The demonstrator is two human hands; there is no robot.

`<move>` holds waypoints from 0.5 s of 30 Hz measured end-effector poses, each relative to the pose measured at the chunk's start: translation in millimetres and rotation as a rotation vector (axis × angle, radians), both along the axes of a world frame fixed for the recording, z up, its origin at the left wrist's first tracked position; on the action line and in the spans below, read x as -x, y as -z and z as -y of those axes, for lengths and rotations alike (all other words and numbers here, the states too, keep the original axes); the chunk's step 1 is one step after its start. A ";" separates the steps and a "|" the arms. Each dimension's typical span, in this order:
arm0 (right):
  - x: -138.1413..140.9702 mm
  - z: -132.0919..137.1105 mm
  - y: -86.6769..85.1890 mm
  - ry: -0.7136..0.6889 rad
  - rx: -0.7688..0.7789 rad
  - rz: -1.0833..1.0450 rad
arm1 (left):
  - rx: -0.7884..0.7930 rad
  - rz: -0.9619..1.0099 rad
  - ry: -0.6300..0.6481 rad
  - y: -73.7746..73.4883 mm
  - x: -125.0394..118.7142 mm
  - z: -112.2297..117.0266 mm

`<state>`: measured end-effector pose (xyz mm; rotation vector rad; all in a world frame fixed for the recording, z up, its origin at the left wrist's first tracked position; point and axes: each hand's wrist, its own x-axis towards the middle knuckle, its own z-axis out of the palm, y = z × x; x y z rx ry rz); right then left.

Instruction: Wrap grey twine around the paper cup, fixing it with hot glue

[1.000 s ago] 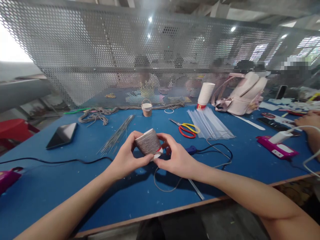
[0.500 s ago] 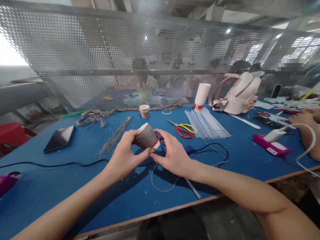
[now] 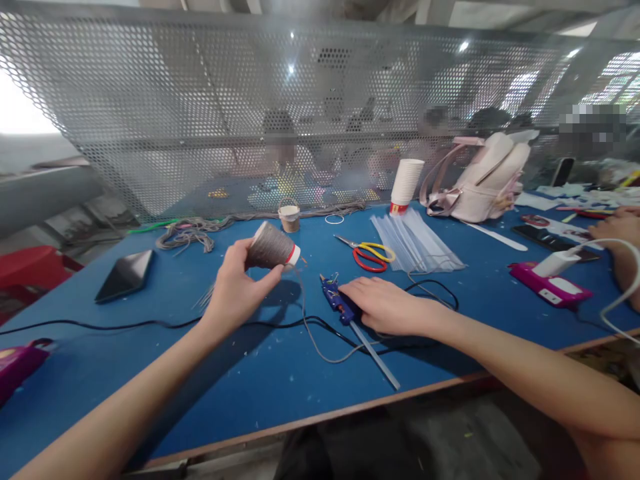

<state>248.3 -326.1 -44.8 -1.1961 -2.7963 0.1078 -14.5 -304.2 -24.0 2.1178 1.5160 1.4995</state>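
Note:
My left hand (image 3: 234, 291) is closed round a paper cup wrapped in grey cord (image 3: 271, 247), held tilted above the blue table (image 3: 150, 373). A loose end of grey cord (image 3: 313, 337) hangs from the cup and curls on the table. My right hand (image 3: 385, 305) lies flat with fingers stretched out, touching a blue glue gun (image 3: 337, 303) that lies on the table with a clear glue stick (image 3: 377, 357) in its back. A black cable (image 3: 125, 325) runs off to the left.
Thin metal wires (image 3: 210, 297), a dark tablet (image 3: 124, 275), scissors (image 3: 367, 253), clear glue sticks (image 3: 417, 241), stacked paper cups (image 3: 406, 185), a small wrapped cup (image 3: 289, 217), a pink backpack (image 3: 480, 183) and a magenta glue gun (image 3: 550, 283) lie about. Another person's hand (image 3: 617, 230) is at the right. A perforated metal screen (image 3: 250, 113) stands behind.
My right hand let go of the wrapped cup and dropped to the glue gun on the table. My left hand lifted the cup up and to the left.

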 end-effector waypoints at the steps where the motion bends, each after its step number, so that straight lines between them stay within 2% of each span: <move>1: -1.0 -0.7 4.6 -0.012 -0.020 -0.002 | 0.034 0.018 0.017 0.4 -2.1 -1.1; 6: -3.5 -13.4 16.7 -0.061 -0.126 -0.151 | 0.197 0.102 0.074 3.1 -6.4 -3.8; 9: -8.4 -19.1 9.7 -0.006 -0.212 -0.434 | 0.249 0.150 0.062 7.7 -3.3 -4.0; 12: -10.3 -15.3 -8.7 0.131 -0.127 -0.766 | 0.292 0.193 0.079 13.2 -0.5 -3.1; 15: -1.0 -6.4 -26.3 0.261 0.060 -0.902 | 0.314 0.227 0.112 17.8 -0.1 -0.5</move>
